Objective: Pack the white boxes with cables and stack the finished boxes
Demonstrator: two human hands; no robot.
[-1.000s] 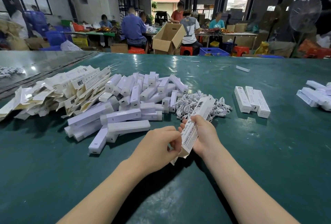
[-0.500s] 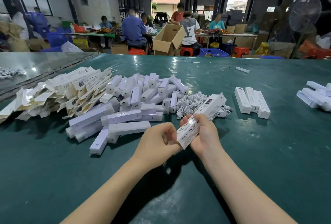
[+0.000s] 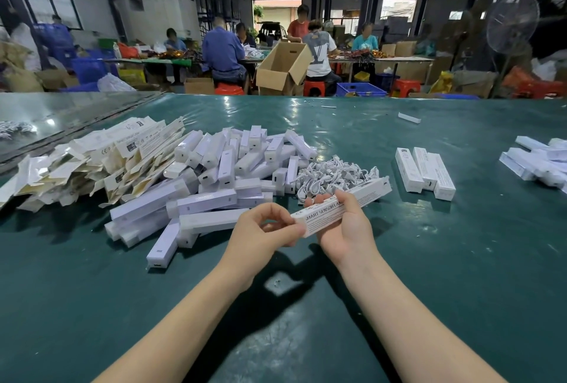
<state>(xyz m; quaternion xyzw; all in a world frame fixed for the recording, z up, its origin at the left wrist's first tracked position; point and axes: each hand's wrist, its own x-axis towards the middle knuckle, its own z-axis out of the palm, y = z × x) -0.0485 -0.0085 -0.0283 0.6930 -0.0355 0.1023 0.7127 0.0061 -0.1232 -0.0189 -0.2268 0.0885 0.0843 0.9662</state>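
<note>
Above the green table [image 3: 460, 260], right hand [image 3: 346, 229] curled round a long white box [image 3: 362, 195], left hand [image 3: 260, 235] pinching its near end, cable pile [image 3: 331, 174] just behind, 3 finished boxes [image 3: 425, 172] well apart at right

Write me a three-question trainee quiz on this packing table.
1. True or false: the left hand and right hand both hold the printed box.
2. How many packed boxes lie in the row to the right of the cables? A two, B three, C five.
3. Fill in: the flat cartons are heaped on the ____ side of the table.
Key: 1 true; 2 B; 3 left.
</note>
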